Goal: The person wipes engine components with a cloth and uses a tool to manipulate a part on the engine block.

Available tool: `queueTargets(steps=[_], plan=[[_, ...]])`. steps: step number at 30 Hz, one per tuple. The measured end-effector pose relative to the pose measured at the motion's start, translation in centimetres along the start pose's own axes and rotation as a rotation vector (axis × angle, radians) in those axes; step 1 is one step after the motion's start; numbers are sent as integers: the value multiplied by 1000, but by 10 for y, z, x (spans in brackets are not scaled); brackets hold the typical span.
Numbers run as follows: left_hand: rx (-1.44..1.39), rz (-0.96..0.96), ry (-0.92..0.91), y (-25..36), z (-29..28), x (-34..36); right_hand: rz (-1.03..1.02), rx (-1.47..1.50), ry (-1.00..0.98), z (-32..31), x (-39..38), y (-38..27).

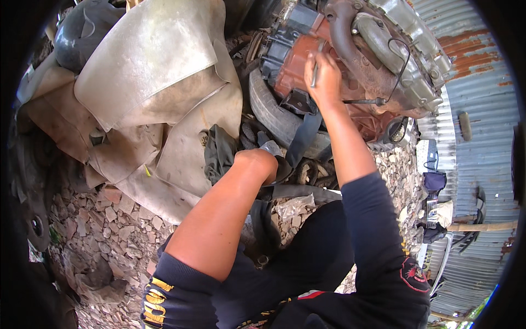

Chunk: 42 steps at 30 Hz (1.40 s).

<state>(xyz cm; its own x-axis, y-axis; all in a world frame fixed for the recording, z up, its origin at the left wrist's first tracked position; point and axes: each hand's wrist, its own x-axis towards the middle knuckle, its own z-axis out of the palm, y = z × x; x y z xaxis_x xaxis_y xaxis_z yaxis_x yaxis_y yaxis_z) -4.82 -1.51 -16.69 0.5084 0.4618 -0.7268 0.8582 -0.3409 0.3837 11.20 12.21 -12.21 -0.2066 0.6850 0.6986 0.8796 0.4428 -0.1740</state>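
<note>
My right hand (326, 79) is closed around a slim grey stick-like handle (314, 75), its far end against the red-brown side of a large engine (296, 61). The tool's tip is too small to make out. Below and to the left, my left hand (258, 163) is bent at the wrist, fingers curled and mostly hidden. Beside its knuckles are a greyish plastic piece (270, 147) and a dark rounded thing (283, 170); what it grips I cannot make out. Brown pipes (345, 30) and a thin black cable (404, 71) run along the engine.
An old tire (268, 107) lies under the engine. Stiff beige sheets (164, 109) are heaped at the left, beside a dark rounded object (82, 33). Broken rubble (131, 227) covers the ground. A rusty corrugated metal wall (476, 120) stands at the right, with bags (434, 182) along its foot.
</note>
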Motion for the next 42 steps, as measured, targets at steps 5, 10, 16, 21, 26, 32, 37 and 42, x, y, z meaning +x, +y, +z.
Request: queueTargets(steps=[5, 10, 16, 21, 26, 32, 37, 42], plan=[[24, -19, -13, 0, -1, 0, 16, 105, 191, -11, 6, -23], [22, -36, -34, 3, -2, -2, 235, 302, 96, 2, 3, -23], [-32, -73, -5, 4, 2, 3, 144, 282, 206, -3, -9, -19], [0, -19, -31, -1, 1, 4, -44, 232, 334, 2, 12, -23], [-6, -23, -6, -5, 3, 8, 93, 130, 159, 12, -5, -18], [-14, -51, -58, -6, 4, 12, 116, 184, 191, 9, -2, -14], [-9, -62, -56, -5, 6, 12, 109, 275, 236, 2, 3, -22], [8, -61, -31, -5, 6, 9, 362, 262, -35, -1, -16, -23]])
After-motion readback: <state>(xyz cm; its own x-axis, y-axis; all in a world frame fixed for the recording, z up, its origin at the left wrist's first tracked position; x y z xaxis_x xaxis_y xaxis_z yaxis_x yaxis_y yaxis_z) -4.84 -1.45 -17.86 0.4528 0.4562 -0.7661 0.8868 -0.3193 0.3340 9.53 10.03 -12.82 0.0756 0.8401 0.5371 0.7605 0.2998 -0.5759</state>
